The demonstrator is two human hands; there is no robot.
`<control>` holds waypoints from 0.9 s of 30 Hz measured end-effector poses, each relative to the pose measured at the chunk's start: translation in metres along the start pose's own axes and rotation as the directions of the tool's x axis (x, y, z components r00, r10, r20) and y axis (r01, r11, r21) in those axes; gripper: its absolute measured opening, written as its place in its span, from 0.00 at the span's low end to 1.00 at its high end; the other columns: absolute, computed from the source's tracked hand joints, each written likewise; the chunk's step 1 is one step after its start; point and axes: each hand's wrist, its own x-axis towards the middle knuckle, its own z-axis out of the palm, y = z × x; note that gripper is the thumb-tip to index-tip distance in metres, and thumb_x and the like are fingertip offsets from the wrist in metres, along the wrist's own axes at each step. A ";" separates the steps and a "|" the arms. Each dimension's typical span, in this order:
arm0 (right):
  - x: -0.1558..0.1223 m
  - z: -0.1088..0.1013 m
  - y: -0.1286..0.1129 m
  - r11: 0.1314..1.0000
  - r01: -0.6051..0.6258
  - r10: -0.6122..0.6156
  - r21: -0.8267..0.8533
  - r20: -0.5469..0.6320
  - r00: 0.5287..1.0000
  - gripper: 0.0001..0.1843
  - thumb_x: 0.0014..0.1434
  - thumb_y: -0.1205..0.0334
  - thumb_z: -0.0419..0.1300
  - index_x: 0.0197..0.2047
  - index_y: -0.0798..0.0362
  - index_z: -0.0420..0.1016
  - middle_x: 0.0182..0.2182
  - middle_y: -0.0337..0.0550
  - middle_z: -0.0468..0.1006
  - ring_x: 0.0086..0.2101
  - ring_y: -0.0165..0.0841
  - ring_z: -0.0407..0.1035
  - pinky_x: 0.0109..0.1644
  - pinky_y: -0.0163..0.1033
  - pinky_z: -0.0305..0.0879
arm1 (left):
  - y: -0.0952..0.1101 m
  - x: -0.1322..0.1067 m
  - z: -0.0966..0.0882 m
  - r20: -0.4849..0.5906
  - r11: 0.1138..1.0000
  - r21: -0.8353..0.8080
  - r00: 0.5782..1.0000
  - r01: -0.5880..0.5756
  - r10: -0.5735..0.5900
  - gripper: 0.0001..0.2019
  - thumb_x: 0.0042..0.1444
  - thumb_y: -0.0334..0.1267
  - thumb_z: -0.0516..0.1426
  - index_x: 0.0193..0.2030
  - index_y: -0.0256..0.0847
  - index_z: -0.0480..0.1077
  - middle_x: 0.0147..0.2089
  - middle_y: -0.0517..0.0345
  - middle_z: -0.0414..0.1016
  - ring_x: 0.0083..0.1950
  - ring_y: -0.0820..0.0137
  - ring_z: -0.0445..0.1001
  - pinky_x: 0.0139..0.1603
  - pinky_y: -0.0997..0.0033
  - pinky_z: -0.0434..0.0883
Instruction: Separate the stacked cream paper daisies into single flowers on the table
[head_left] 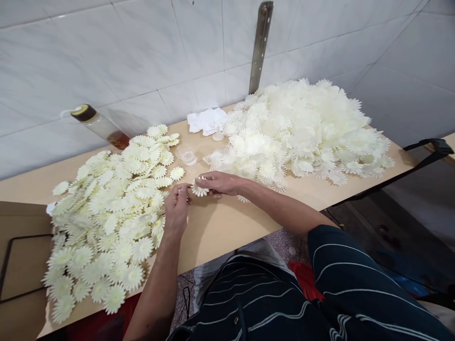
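Note:
Both my hands meet over the wooden table (227, 222) at its middle. My right hand (220, 183) pinches a small cream paper flower (200, 190) with fringed petals. My left hand (177, 204) is closed, its fingertips touching the same flower from the left. A flat spread of finished cream flowers (113, 208) lies to the left of my hands. A tall heap of whiter flowers (302, 128) is piled to the right and behind.
A bottle with a dark cap (99, 125) leans against the tiled wall at back left. A small clear cup (186, 154) and a white cloth (207, 120) lie behind my hands. A metal bracket (260, 45) runs up the wall. A dark strap (426, 154) hangs at the table's right end.

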 end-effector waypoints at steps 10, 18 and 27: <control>0.006 -0.001 0.004 0.963 0.006 0.025 0.269 -0.108 0.994 0.25 0.69 0.44 0.75 0.39 0.51 0.68 0.33 0.37 0.79 0.30 0.27 0.77 0.24 0.26 0.68 | 0.021 -0.011 0.007 0.008 0.937 -0.199 0.957 0.285 -0.290 0.27 0.51 0.58 0.75 0.44 0.39 0.76 0.28 0.65 0.73 0.19 0.81 0.59 0.18 0.81 0.49; 0.006 -0.004 0.006 0.950 0.077 -0.065 0.303 -0.051 0.997 0.13 0.75 0.67 0.64 0.60 0.49 0.71 0.31 0.31 0.77 0.23 0.21 0.61 0.26 0.26 0.62 | 0.024 -0.019 0.017 -0.142 0.941 -0.215 0.945 0.260 -0.294 0.23 0.68 0.53 0.63 0.28 0.44 0.62 0.17 0.72 0.51 0.14 0.80 0.48 0.16 0.80 0.44; -0.006 -0.003 0.007 0.923 0.202 -0.256 -0.328 -0.131 0.958 0.22 0.72 0.52 0.67 0.62 0.50 0.68 0.23 0.24 0.68 0.18 0.28 0.67 0.25 0.33 0.61 | 0.015 -0.010 0.010 0.078 0.787 -0.473 0.908 0.397 -0.411 0.06 0.61 0.35 0.65 0.40 0.34 0.84 0.30 0.56 0.74 0.27 0.74 0.69 0.25 0.75 0.64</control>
